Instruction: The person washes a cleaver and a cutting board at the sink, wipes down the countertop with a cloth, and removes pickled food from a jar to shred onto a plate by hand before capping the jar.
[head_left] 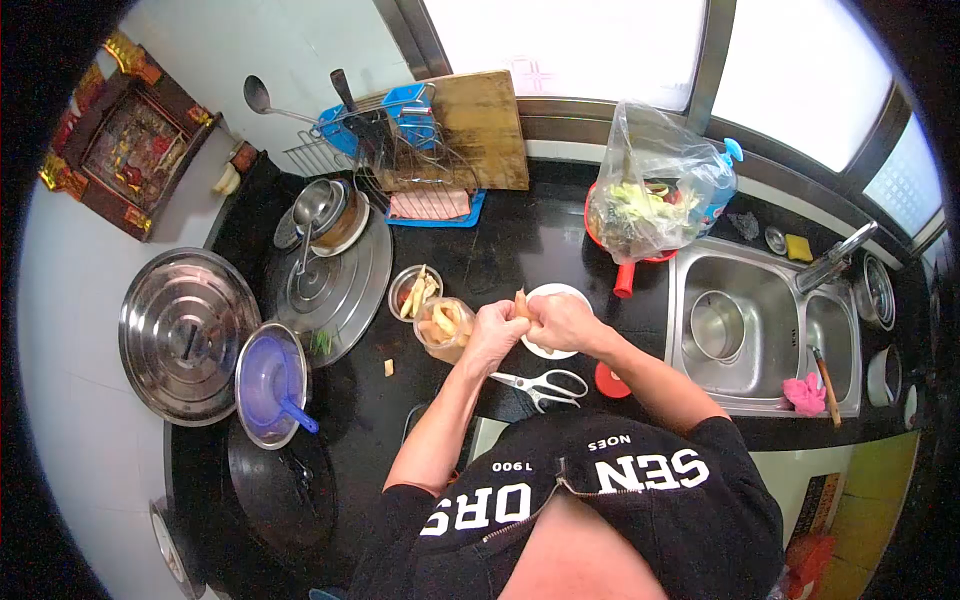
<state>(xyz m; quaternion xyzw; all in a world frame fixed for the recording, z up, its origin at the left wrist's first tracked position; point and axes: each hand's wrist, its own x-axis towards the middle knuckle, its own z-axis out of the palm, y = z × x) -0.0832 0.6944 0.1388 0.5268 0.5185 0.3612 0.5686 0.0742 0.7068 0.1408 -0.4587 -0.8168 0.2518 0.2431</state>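
Note:
My left hand and my right hand meet over the counter, both closed on a small tan food piece whose tip sticks up between the fingers. Its exact kind does not show. Partly hidden under my right hand is a white bowl. Close by my left hand stands a clear plastic jar of pale yellow-tan pieces. Behind the jar, a small steel bowl holds similar long pieces. White-handled scissors lie just below my hands, beside a red lid.
A steel sink with a pot is at right. Behind stands a red-handled pan under a plastic bag of greens. Left are large steel lids and a purple strainer. A cutting board leans at the back.

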